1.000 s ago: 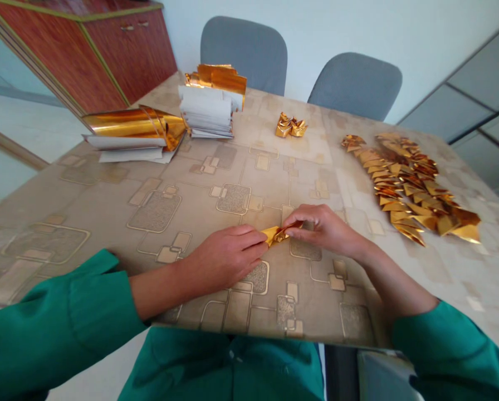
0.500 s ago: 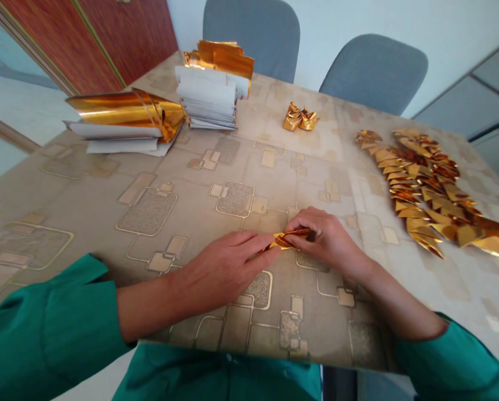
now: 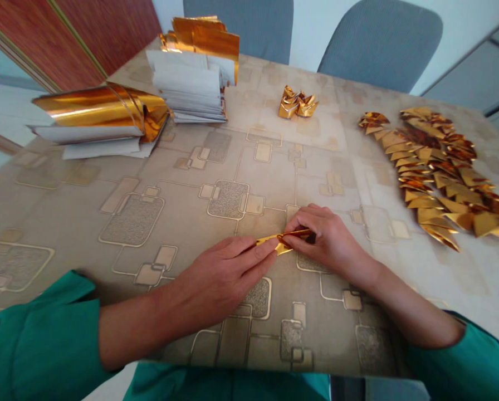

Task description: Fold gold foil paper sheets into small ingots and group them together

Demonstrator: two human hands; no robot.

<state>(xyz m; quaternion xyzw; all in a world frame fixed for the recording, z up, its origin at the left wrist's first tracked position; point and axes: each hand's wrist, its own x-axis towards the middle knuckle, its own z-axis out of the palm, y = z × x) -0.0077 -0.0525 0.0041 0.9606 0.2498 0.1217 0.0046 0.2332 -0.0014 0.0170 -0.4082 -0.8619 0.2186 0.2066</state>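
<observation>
A small strip of folded gold foil paper lies low over the patterned table between both hands. My left hand pinches its left end with closed fingertips. My right hand grips the right end, fingers curled round it. Both wrists rest on the table near its front edge. Green sleeves cover my forearms.
Rows of folded gold pieces lie at the right. Two folded gold shapes sit at the back middle. A white paper stack topped with gold sheets and a curled gold roll stand at the back left. Two grey chairs are behind the table.
The foil piece has been flattened into a narrower strip between my fingers. The view has shifted closer and tilted down; my hands stay in about the same place.
</observation>
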